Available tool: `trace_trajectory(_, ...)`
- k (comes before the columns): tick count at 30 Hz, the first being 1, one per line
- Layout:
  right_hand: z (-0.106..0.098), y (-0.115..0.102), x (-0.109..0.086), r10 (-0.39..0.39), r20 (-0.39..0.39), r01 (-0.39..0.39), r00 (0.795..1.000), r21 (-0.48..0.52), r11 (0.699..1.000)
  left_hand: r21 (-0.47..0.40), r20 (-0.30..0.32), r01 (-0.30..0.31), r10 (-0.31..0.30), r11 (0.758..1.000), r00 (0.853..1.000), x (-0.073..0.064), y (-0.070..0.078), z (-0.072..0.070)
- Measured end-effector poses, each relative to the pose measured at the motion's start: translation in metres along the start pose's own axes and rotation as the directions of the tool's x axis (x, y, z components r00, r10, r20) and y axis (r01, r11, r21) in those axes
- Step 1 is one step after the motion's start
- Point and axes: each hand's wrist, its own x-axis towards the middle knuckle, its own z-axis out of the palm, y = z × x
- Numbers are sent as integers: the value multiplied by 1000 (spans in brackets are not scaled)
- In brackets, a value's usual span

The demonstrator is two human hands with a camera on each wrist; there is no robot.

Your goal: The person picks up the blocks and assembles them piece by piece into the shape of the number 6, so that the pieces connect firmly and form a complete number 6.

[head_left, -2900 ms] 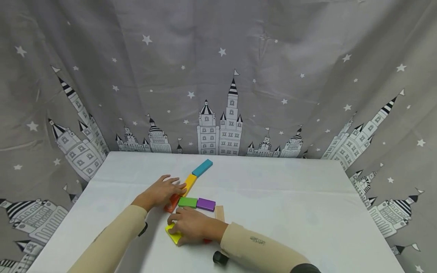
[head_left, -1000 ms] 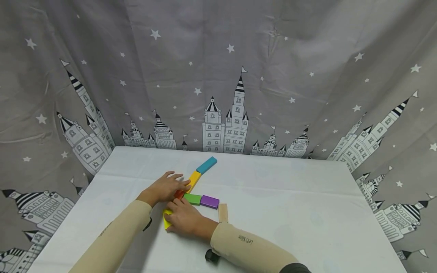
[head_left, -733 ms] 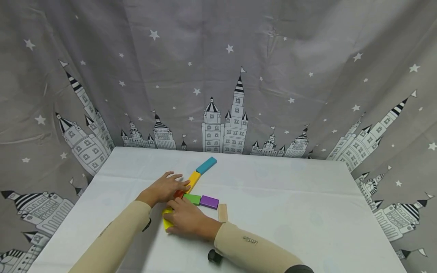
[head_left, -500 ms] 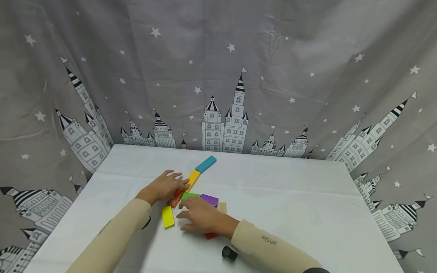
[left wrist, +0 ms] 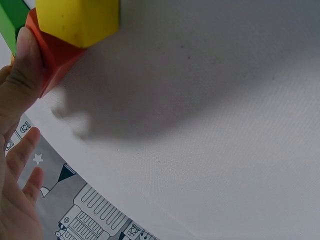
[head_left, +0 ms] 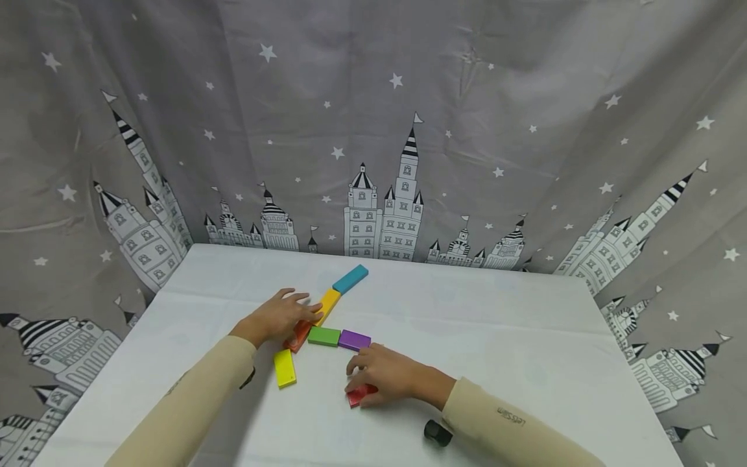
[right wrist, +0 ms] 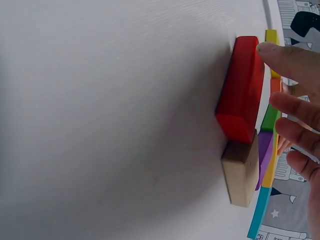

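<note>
My left hand (head_left: 277,318) pinches the orange block (head_left: 299,336); in the left wrist view its thumb (left wrist: 26,62) lies along the block's side while the outer fingers extend away. A yellow block (head_left: 284,368) meets the orange block's near end. From its far end run an amber block (head_left: 329,303) and a blue block (head_left: 351,279). Beside it lie a green block (head_left: 323,336) and a purple block (head_left: 355,340). My right hand (head_left: 392,374) is over a red block (head_left: 358,394), fingers spread, thumb at its edge. A plain wooden block (right wrist: 243,172) adjoins the red one, hidden in the head view.
All blocks lie flat on a white-covered table (head_left: 496,350). A grey curtain (head_left: 467,130) printed with castles and stars hangs behind and around it. A black wrist device (head_left: 438,433) sits by the right sleeve.
The right hand has slid the yellow block up against the orange block's end, let it go and moved right over the red block. The left hand has stayed at the orange block.
</note>
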Motion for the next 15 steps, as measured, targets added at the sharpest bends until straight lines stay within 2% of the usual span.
trace_trajectory(6,1,0,-10,-33,-9,33,999,-49,998,-12,-8,-4,3,1000,1000,0,0,-1)
trace_trajectory(15,12,1,-15,-68,-129,60,989,-63,996,-29,16,20,-20,999,1000,0,2,-2)
